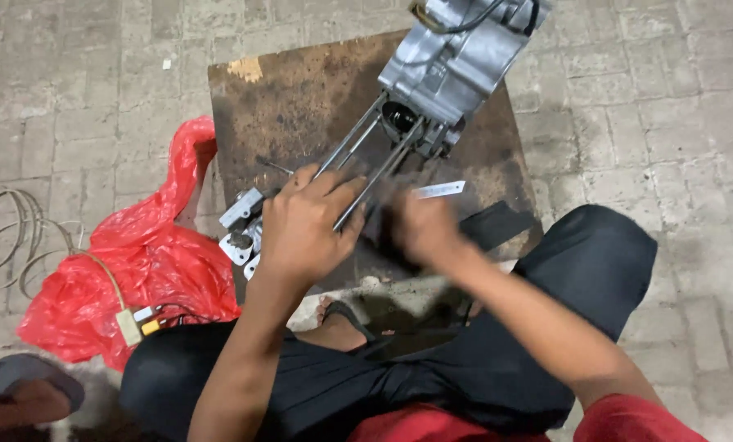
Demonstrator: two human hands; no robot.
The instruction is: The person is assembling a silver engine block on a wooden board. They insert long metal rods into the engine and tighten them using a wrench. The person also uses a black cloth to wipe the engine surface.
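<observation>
A silver engine case (456,61) lies on a stained wooden board (301,98), with several long steel studs (358,143) sticking out toward me. My left hand (305,229) is wrapped around the ends of those studs. My right hand (420,229) is blurred with motion just beside it, over a dark part on the board; what it holds cannot be made out. A small silver metal part (242,225) sits left of my left hand. A flat steel strip (440,190) lies behind my right hand.
A crumpled red plastic bag (137,262) lies on the paved floor at left, with coiled wire (11,233) and a small connector (129,326) beside it. My sandalled foot (346,323) and dark trousers fill the foreground. A dark sandal (31,376) is at bottom left.
</observation>
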